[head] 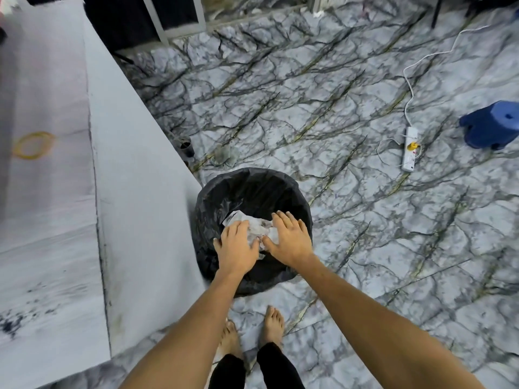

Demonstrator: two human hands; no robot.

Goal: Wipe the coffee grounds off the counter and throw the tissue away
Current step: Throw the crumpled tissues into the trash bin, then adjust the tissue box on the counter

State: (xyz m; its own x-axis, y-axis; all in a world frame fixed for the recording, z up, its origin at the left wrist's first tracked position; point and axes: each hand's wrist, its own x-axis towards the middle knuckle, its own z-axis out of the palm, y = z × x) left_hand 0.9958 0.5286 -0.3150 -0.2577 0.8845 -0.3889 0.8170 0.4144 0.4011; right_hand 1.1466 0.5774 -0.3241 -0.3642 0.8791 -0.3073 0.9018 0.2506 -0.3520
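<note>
Marble-patterned flooring (351,113) fills the view ahead of and to the right of both hands, with a white power strip (409,149) and a blue stool (492,125) lying well off to the right. To the left of the hands a pale counter (50,192) is seen, and dark coffee grounds (12,322) are still scattered on its near-left part, so the wiping is judged incomplete or only partly effective.

Directly beneath the hands a bin lined with a black bag (247,189) is placed. The crumpled white tissue (257,227) is held over its mouth, pressed between the left hand (237,248) and the right hand (289,238). Both palms are turned downward with fingers extended and only slightly curled; the tissue is pinched at the inner edges near the thumbs, not enclosed in a fist. Its bulk projects forward, past the fingertips and toward the far rim.

Neither hand is clearly nearer; the wad is shared between them, its long axis running roughly left to right. Since the bin opening lies straight below, only a parting of the hands is judged necessary for the drop. Bare feet (252,332) are visible behind the bin.
</note>
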